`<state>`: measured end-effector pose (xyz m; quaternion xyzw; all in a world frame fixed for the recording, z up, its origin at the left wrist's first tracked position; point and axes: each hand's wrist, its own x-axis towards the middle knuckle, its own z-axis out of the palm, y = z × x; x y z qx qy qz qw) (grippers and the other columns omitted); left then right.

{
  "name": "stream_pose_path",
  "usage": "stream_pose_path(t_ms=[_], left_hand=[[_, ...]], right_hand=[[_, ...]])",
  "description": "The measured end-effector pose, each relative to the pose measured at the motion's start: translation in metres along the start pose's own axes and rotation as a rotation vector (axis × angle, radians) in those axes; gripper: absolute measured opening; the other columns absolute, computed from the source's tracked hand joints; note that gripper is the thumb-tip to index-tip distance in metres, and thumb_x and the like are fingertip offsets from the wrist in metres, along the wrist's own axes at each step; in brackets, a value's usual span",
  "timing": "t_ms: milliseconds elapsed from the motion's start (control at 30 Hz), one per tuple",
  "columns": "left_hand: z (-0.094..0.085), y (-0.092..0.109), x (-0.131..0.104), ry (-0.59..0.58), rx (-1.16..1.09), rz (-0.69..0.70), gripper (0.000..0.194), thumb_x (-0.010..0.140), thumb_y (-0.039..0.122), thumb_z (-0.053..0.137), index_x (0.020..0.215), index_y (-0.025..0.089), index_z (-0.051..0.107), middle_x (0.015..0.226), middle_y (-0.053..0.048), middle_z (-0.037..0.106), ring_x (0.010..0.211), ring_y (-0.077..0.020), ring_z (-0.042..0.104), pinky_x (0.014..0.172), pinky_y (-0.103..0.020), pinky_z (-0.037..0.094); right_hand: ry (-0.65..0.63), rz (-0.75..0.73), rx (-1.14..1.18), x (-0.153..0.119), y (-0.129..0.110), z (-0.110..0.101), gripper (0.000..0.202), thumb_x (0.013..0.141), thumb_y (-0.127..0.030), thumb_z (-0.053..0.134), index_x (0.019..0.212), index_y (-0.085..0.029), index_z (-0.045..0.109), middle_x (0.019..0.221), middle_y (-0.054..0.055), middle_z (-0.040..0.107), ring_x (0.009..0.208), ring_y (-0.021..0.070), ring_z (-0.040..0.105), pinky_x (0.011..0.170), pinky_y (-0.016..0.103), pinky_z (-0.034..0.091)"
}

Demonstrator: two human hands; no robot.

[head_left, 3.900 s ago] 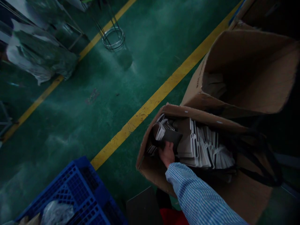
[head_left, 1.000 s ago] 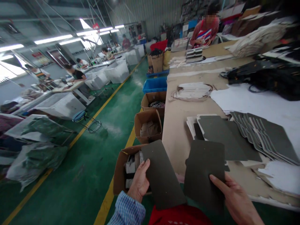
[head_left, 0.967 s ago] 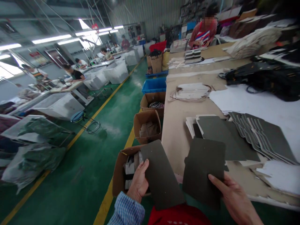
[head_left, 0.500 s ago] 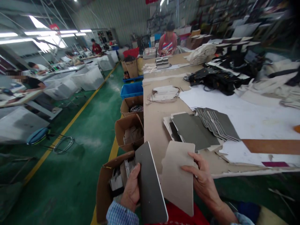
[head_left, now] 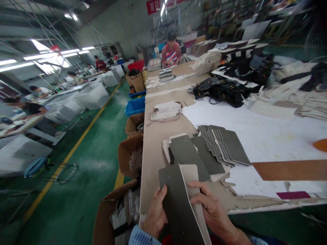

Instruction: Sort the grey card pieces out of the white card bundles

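My left hand (head_left: pixel 155 212) grips a dark grey-green flat panel (head_left: pixel 176 200) by its left edge, thumb on top. Behind it to the right, my right hand (head_left: pixel 209 202) holds a beige flat panel (head_left: pixel 191 173) by its right side, fingers over its face. The dark panel now overlaps much of the beige one, and its right edge lies close to my right fingertips. On the table just beyond are loose dark panels (head_left: pixel 187 153) and a fanned stack of dark panels (head_left: pixel 224 143). The fingers beneath both held panels are hidden.
Cardboard boxes (head_left: pixel 102 217) and a blue bin (head_left: pixel 134 106) line the left edge of the table (head_left: pixel 153 173). Farther along it lie a pale bundle (head_left: pixel 167 110) and black pieces (head_left: pixel 222 88). A co-worker (head_left: pixel 171 54) is at the far end.
The two panels, apart before, have come together, with the dark one over the beige one. Both hands have moved closer to each other. The view has shifted to the right.
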<state>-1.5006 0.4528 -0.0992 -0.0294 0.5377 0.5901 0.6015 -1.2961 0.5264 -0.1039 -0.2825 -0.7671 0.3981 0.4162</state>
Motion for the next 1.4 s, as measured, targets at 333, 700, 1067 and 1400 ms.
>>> stream_pose_path(t_ms=[333,700,1067,1400], left_hand=[[0.036,-0.021,0.004,0.18,-0.017,0.106,0.067,0.063,0.036,0.096,0.123,0.02,0.07,0.118,-0.01,0.08,0.123,-0.033,0.07,0.111,-0.044,0.053],[0.147,0.066,0.026,0.245,0.137,0.424,0.056,0.061,0.034,0.094,0.111,0.021,0.072,0.103,-0.004,0.08,0.094,-0.0203,0.075,0.087,-0.03,0.06],[0.175,0.031,0.169,0.219,1.219,0.784,0.052,0.083,0.029,0.059,0.13,0.007,0.061,0.136,-0.027,0.062,0.14,-0.0394,0.052,0.125,-0.059,0.034],[0.163,0.045,0.162,0.146,1.344,0.876,0.072,0.083,0.065,0.057,0.139,0.02,0.058,0.156,-0.022,0.053,0.156,-0.0484,0.029,0.126,-0.07,0.023]], right_hand=[[-0.131,0.091,0.161,0.015,0.034,-0.028,0.035,0.092,-0.005,0.046,0.113,-0.022,0.068,0.142,0.014,0.055,0.123,0.0157,0.066,0.097,0.023,0.058],[-0.021,0.239,0.06,-0.005,0.09,-0.119,0.02,0.105,-0.028,0.051,0.102,-0.026,0.071,0.117,0.006,0.07,0.109,0.0139,0.07,0.094,0.02,0.056],[0.009,0.336,-0.033,-0.045,0.102,-0.149,0.023,0.099,-0.014,0.039,0.092,-0.022,0.059,0.095,0.003,0.067,0.09,0.0154,0.067,0.081,0.025,0.054],[0.082,0.408,-0.229,-0.043,0.1,-0.14,0.024,0.073,-0.002,0.053,0.083,-0.021,0.063,0.091,0.002,0.069,0.084,0.0148,0.065,0.076,0.023,0.053]])
